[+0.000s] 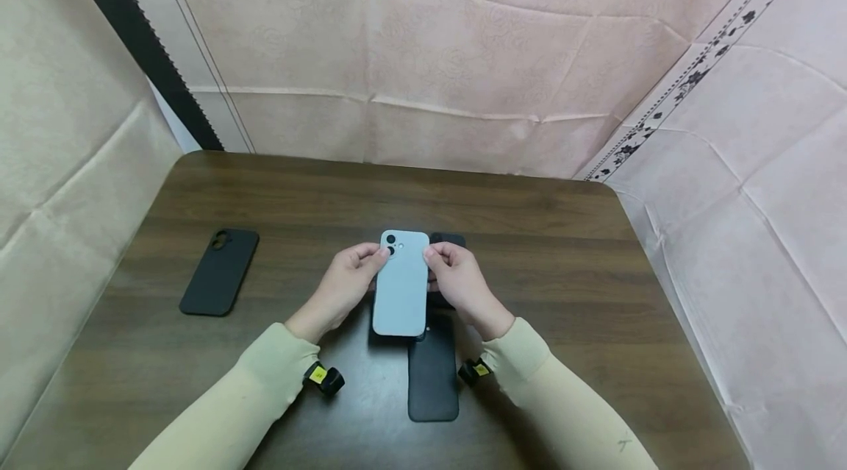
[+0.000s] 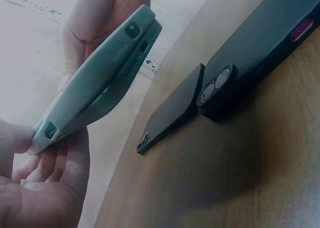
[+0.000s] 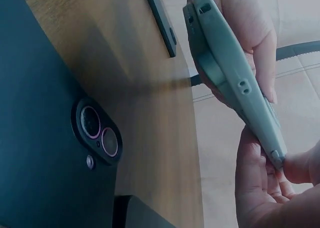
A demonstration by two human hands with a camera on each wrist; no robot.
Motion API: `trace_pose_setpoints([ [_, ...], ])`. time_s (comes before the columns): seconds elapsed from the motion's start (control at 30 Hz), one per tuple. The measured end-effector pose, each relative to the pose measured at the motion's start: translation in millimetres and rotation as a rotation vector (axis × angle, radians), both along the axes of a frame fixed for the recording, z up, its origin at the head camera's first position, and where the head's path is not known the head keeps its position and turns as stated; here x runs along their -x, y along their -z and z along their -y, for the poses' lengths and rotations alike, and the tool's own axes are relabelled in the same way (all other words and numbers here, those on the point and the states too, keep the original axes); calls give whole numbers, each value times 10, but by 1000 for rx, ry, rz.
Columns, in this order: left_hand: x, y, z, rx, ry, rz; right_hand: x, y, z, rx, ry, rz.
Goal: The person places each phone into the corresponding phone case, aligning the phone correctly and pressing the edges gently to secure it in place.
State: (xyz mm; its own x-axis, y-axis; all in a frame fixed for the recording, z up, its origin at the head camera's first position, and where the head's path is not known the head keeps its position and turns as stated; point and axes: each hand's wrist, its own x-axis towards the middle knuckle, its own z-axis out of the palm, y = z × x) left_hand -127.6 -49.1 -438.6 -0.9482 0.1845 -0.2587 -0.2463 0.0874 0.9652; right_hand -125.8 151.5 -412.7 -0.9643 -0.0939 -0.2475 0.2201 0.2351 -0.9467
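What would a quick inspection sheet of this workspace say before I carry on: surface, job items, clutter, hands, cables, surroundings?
Surface: brown wood-grain tabletop.
Job items: pale blue phone case, held up; can't tell whether a phone is inside. Dark phone-shaped pieces: one at the left, one at the near side, one partly hidden behind the right hand.
Clutter: nothing seen beyond those pieces.
Hands: left hand and right hand pinch opposite edges of the case; a black device with a yellow label is on each wrist.
Cables: nothing seen.
Surroundings: pale creased sheets behind and at both sides, with a floral border at the right.
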Motion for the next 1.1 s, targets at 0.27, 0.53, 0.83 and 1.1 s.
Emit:
trace_pose_setpoints([
  [0.27,-23,41,-8,-8,62,5,65,57,-45,47,54,-22],
  [0.53,-41,98,-8,-14,84,11,71,85,-65,55,53,-6],
  [0.83,-64,58,-11,-9,29,10,84,40,-76,71,-6,31],
  [1.1,-57,69,1,-9,7,-8,58,20,-100,72,-88,32],
])
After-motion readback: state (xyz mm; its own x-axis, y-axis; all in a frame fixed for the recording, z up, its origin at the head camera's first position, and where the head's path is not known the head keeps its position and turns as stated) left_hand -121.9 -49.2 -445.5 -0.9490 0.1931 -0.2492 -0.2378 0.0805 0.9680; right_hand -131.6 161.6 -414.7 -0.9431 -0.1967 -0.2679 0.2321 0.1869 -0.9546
